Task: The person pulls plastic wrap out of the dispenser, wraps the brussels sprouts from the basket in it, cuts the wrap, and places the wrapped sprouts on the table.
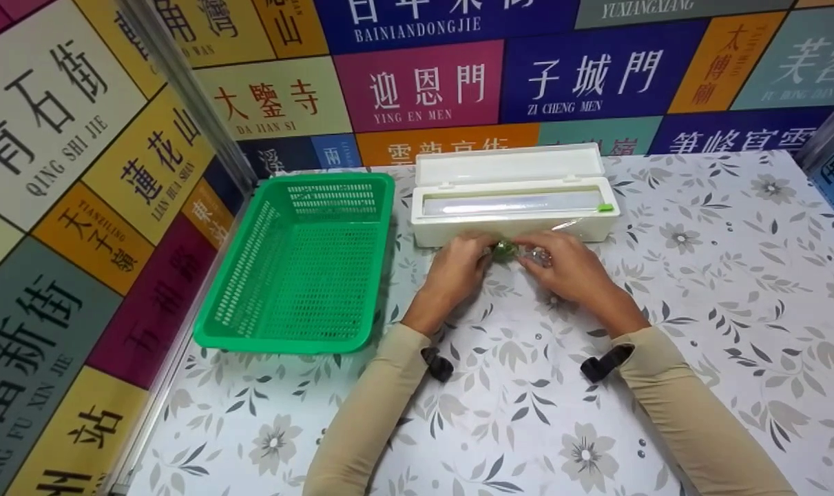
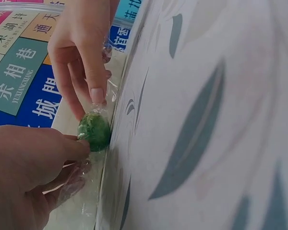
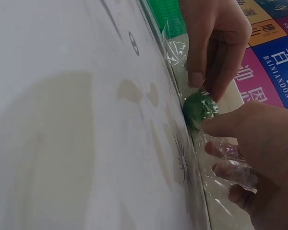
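Box (image 1: 458, 229) behind green bundle (image 1: 505, 251); basket (image 1: 286, 344) left.

There was room to pass along the table's (image 1: 726, 275) right edge; the box (image 1: 513, 222) barred the far edge's middle, the basket (image 1: 306, 282) the far left corner.

Colourful lettered walls (image 1: 420, 89) — a floral-covered table (image 1: 706, 296) — and a corner strip (image 1: 188, 93), apparently metal.

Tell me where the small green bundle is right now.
In the head view, the small green bundle is right of centre, between the left hand and the right hand, just in front of the white box.
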Tool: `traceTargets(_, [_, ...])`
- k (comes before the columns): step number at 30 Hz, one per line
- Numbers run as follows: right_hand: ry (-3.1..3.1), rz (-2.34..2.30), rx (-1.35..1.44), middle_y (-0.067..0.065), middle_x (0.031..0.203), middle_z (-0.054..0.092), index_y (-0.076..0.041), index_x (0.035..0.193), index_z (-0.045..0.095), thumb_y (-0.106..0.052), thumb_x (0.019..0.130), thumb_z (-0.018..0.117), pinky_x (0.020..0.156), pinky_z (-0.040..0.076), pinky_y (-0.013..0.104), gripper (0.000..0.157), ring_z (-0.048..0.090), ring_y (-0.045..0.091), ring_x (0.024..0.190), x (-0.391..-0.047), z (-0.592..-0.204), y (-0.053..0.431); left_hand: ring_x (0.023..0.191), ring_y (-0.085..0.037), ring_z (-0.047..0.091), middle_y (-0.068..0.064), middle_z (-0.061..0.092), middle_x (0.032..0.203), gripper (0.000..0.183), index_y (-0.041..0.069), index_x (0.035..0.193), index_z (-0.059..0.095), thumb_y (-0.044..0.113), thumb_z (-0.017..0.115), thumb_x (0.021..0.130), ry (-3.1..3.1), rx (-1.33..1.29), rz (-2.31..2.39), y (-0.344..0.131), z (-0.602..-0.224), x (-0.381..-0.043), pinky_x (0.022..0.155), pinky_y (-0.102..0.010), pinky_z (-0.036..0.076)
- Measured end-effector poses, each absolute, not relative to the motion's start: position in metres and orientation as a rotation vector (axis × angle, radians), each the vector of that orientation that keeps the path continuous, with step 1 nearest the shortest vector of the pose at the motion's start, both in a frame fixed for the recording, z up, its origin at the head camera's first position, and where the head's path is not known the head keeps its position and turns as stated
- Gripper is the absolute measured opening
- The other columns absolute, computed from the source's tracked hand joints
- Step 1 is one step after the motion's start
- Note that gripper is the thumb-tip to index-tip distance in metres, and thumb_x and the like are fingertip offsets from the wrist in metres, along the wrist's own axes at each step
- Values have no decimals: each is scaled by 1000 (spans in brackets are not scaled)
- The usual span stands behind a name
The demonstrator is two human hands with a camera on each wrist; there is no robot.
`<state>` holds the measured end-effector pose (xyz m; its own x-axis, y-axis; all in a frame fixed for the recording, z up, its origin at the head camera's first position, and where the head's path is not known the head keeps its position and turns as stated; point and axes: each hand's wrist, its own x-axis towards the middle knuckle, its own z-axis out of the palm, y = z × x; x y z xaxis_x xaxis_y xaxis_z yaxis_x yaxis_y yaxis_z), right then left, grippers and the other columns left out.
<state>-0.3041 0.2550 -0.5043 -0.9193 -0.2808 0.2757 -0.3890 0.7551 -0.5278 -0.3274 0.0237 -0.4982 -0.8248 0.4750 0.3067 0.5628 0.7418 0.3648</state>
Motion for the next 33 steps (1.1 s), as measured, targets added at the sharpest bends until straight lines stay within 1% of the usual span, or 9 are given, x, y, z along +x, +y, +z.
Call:
traceTargets(3, [-2775, 911, 540, 12, 138, 74, -21, 141, 73, -8, 100, 75, 107, 52, 58, 43, 68, 38, 121, -305, -505, 259, 128, -23, 71, -3, 75, 136, 39, 23, 137, 74, 5, 69, 102, -2733, -840, -681, 23, -499, -327, 105, -41, 60])
traceTargets(7, [-2802, 996, 554, 12, 133, 76, -22, 141, 73, -3, 101, 69, 94, 58, 51, 44, 71, 32, 106, -305, -503, 263, 129, -22, 70, -4, 73, 137, 38, 17, 136, 73, 0, 66, 102, -2688, -895, -733, 22, -500, -328, 108, -37, 58])
traceTargets(15, [-2892, 1107, 530, 10, 134, 75, -25, 144, 72, -10, 102, 70, 87, 57, 44, 44, 70, 27, 99, -304, -499, 268, 124, -21, 70, -7, 72, 133, 32, 11, 135, 68, 14, 73, 104, -2713, -975, -791, 22, -501, -330, 108, -34, 57])
traceTargets(21, [-2863, 1084, 584, 10, 143, 72, -25, 145, 71, -12, 102, 73, 110, 51, 57, 45, 66, 34, 126, -305, -497, 272, 129, -24, 69, -7, 73, 137, 32, 14, 137, 69, 15, 70, 105, -2728, -926, -775, 24, -502, -329, 109, -38, 57])
traceTargets(24, [-2811, 1097, 575, 11, 142, 73, -19, 139, 74, -11, 102, 73, 114, 51, 60, 38, 65, 37, 132, -307, -495, 277, 128, -23, 70, -7, 72, 137, 30, 13, 136, 70, 20, 70, 106, -2714, -918, -761, 26, -501, -328, 109, -37, 58])
traceTargets(27, [-2662, 1110, 529, 11, 131, 77, -13, 126, 80, -12, 101, 75, 99, 62, 36, 25, 71, 33, 119, -309, -490, 286, 128, -22, 70, -5, 73, 137, 30, 12, 135, 72, 22, 69, 107, -2704, -905, -741, 28, -500, -327, 110, -35, 57])
traceTargets(30, [-2471, 1084, 379, 9, 124, 78, -12, 117, 82, -16, 100, 79, 84, 56, 15, 18, 67, 23, 113, -314, -483, 300, 127, -22, 71, -5, 73, 136, 28, 12, 132, 73, 22, 69, 107, -2694, -890, -714, 28, -499, -326, 110, -35, 57])
traceTargets(31, [-2408, 1075, 330, 9, 124, 77, -12, 116, 82, -17, 98, 81, 86, 51, 12, 19, 64, 21, 114, -315, -481, 305, 127, -23, 71, -5, 73, 136, 27, 12, 132, 73, 22, 68, 107, -2693, -884, -708, 29, -498, -325, 110, -35, 57])
traceTargets(33, [-2332, 1079, 228, 12, 132, 71, -12, 118, 82, -18, 95, 84, 100, 46, 25, 24, 55, 23, 122, -316, -477, 316, 125, -23, 71, -5, 74, 134, 25, 12, 129, 74, 23, 68, 107, -2688, -871, -689, 29, -497, -324, 108, -36, 58])
